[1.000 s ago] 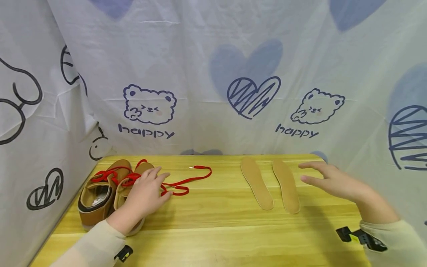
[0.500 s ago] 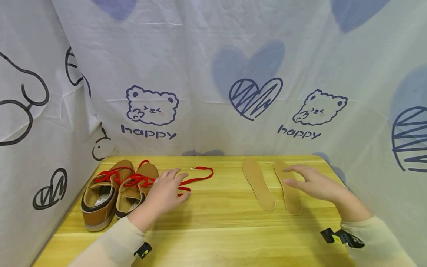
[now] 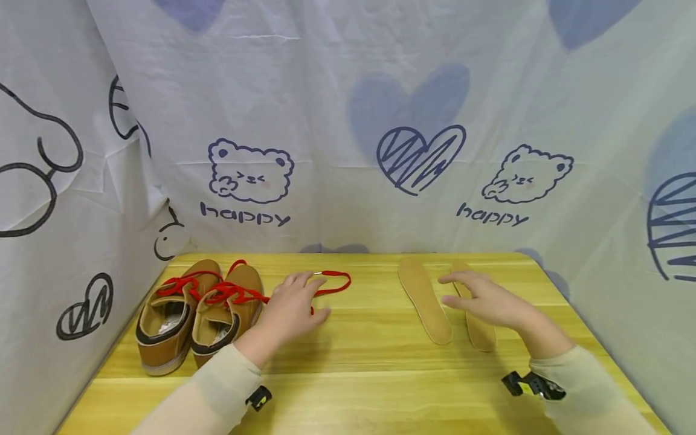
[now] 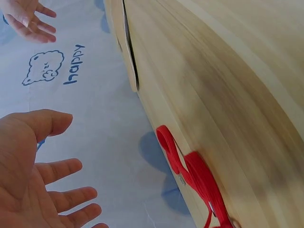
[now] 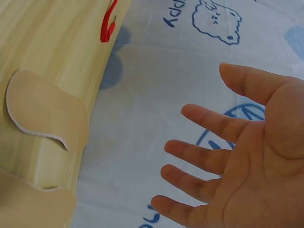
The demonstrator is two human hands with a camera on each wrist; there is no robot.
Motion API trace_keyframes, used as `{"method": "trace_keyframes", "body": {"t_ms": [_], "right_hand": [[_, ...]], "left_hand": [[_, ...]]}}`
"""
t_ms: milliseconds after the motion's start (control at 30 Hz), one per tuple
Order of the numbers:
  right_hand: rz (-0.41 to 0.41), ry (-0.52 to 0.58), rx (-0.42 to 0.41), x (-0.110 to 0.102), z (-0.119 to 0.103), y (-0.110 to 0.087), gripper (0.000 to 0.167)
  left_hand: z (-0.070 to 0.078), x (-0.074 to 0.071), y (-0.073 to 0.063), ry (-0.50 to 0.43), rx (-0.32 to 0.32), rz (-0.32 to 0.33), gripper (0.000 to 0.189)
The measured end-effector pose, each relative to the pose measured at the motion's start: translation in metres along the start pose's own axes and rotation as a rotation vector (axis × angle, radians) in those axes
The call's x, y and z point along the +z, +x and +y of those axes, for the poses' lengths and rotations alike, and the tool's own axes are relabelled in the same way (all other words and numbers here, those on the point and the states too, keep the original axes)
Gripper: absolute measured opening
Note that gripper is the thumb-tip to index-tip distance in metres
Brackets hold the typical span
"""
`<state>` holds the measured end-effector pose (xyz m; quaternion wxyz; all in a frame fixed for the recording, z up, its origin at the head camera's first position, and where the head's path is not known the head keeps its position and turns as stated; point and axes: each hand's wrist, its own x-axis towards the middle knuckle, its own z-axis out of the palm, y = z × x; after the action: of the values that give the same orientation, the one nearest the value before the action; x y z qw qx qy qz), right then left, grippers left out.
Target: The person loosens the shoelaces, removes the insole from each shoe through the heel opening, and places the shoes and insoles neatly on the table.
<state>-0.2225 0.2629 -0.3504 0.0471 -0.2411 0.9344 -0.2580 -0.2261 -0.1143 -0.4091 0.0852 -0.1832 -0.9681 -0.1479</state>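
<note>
Two brown shoes with red laces stand side by side at the table's left: the outer shoe [image 3: 163,338] and the inner shoe [image 3: 217,323]. My left hand [image 3: 288,311] hovers just right of the inner shoe, fingers spread, hiding part of a loose red lace [image 3: 339,284]. Two tan insoles lie flat on the right, the left insole [image 3: 426,302] and the right insole [image 3: 481,331]. Above the right insole hangs my right hand [image 3: 492,300], covering its middle. Both wrist views show the left palm [image 4: 19,175] and right palm [image 5: 256,175] holding nothing.
The wooden table [image 3: 353,386] reaches back to a white curtain [image 3: 326,109] printed with bears and hearts. Another curtain side [image 3: 81,199] hangs along the left edge. Dark straps with small devices sit on both sleeves.
My left hand has moved right, off the inner shoe and over the loose lace. My right hand has moved left, from beside the insoles to over the right one.
</note>
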Motion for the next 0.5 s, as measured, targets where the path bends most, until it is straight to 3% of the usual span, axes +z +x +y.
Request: {"method": "trace_keyframes", "body": {"t_ms": [267, 367, 500], "right_hand": [[0.055, -0.058, -0.071, 0.018, -0.009, 0.017, 0.05], [0.107, -0.092, -0.062, 0.024, -0.011, 0.023, 0.054], [0.177, -0.132, -0.03, 0.029, -0.017, 0.029, 0.061]], "left_hand": [[0.011, 0.003, 0.011, 0.008, 0.007, 0.014, 0.062], [0.013, 0.003, 0.015, 0.014, -0.005, 0.022, 0.066], [0.015, 0.001, 0.018, 0.047, 0.0, 0.082, 0.071]]}}
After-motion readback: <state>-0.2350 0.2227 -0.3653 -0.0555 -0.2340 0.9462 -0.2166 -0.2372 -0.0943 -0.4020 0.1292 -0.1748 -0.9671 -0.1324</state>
